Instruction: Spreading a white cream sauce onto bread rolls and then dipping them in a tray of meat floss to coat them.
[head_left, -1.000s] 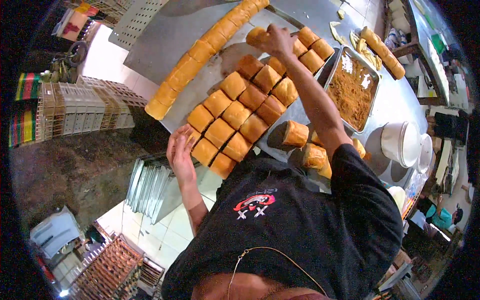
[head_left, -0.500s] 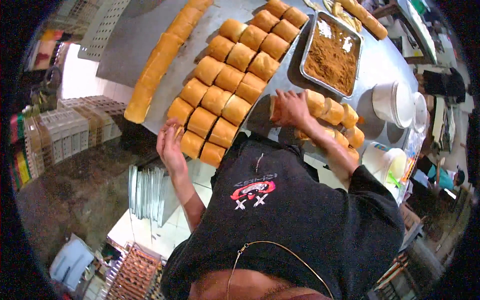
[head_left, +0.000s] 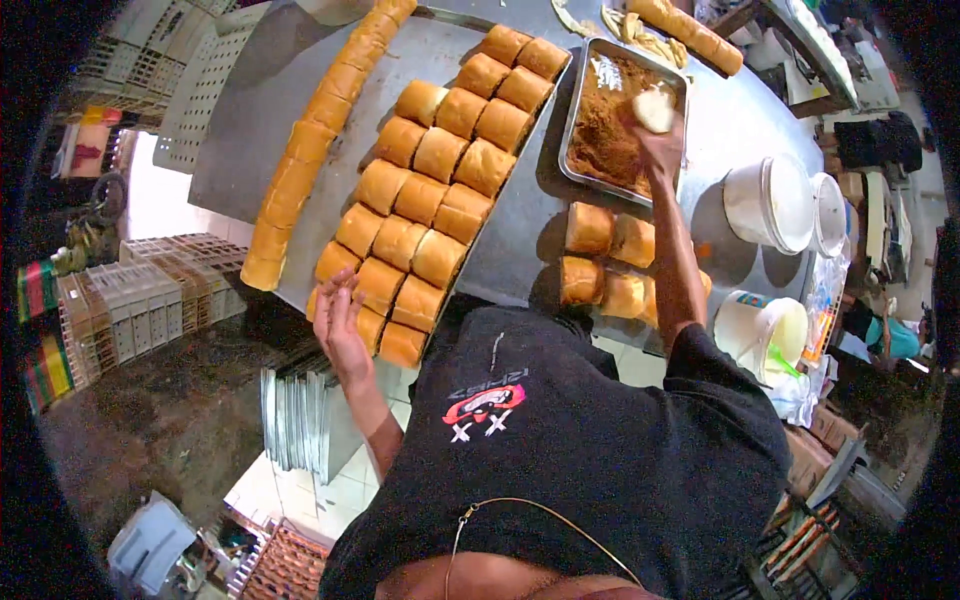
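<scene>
My right hand point(head_left: 662, 148) reaches over the metal tray point(head_left: 568, 165) of brown crumbs. It grips a bread roll point(head_left: 655, 108), whose pale cut face shows; the thumb and some fingers are hidden. Loose rolls point(head_left: 590, 228) sit on the table in two short rows under my right forearm. At the near left corner of a large block of golden rolls point(head_left: 420, 200), my left hand point(head_left: 345, 325) rests its fingers against the outer rolls. Those fingers are stretched out and hold nothing.
A long joined loaf point(head_left: 297, 170) lies along the table's left side, another point(head_left: 690, 35) at the far right. White tubs point(head_left: 762, 205) stand right of the tray. A bucket point(head_left: 755, 335) with a green handle stands nearer. A crumpled cloth point(head_left: 645, 42) lies behind the tray.
My right hand has gone from the loose rolls up to the crumb tray, carrying a roll. My left hand stays at the block's edge. The whole view has shifted slightly.
</scene>
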